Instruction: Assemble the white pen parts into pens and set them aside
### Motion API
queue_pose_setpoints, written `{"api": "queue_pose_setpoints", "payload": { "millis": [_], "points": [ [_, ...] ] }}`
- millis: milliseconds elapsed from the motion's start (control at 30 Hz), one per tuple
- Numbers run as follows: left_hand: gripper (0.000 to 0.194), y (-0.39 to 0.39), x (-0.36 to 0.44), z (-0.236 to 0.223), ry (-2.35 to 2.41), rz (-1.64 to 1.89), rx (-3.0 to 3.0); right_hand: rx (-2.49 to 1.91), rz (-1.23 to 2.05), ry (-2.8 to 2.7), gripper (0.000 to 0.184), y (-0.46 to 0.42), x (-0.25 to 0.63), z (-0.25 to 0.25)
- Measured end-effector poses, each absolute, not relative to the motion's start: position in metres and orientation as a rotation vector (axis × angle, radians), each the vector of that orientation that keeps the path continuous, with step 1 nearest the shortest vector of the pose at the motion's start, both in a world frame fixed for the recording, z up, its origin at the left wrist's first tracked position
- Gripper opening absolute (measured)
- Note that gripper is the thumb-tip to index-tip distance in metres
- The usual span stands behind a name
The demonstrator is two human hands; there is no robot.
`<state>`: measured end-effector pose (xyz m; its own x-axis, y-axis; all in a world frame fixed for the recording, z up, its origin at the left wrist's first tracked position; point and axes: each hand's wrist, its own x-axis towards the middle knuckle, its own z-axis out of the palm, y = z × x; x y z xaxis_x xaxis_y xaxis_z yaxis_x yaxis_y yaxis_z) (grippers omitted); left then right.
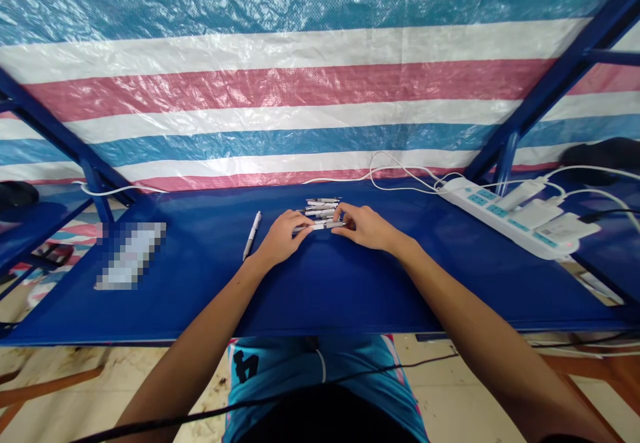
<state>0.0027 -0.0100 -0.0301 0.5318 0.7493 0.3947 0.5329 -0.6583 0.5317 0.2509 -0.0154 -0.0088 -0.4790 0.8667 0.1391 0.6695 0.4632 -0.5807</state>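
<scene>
You have one pen (324, 225) pinched at both ends, your left hand (283, 238) closed on one tip and your right hand (367, 227) on the other — a grip that seems meant to keep it level and in line. It sits at the near edge of the row of pens (323, 202), which lie roughly parallel on the blue tabletop (200, 296), likely for neatness. A loose pen (253, 235) slants beside your left hand, apart from the row.
</scene>
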Motion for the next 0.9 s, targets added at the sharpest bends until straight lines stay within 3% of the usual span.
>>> {"api": "queue_pose_setpoints", "payload": {
  "millis": [167,400,500,700,833,900],
  "points": [
    [0.025,-0.0101,0.0027,-0.0294,1.058,0.869,2.421,-1.306,0.709,-2.322,0.040,-0.0154,0.2512,-0.0078],
    [0.024,-0.0109,0.0036,-0.0288,1.058,0.876,2.414,-1.296,0.671,-2.318,0.024,-0.0155,0.2512,-0.0088],
    [0.024,-0.0107,0.0037,-0.0289,1.055,0.876,2.415,-1.320,0.713,-2.326,0.036,-0.0156,0.2504,-0.0081],
    [0.024,-0.0100,0.0033,-0.0299,1.045,0.880,2.431,-1.339,0.648,-2.291,0.018,-0.0168,0.2491,-0.0054],
    [0.025,-0.0100,0.0030,-0.0300,1.047,0.878,2.437,-1.301,0.692,-2.320,0.035,-0.0153,0.2502,-0.0083],
    [0.025,-0.0100,0.0030,-0.0297,1.045,0.878,2.441,-1.263,0.676,-2.306,0.029,-0.0148,0.2510,-0.0093]
  ]
}}
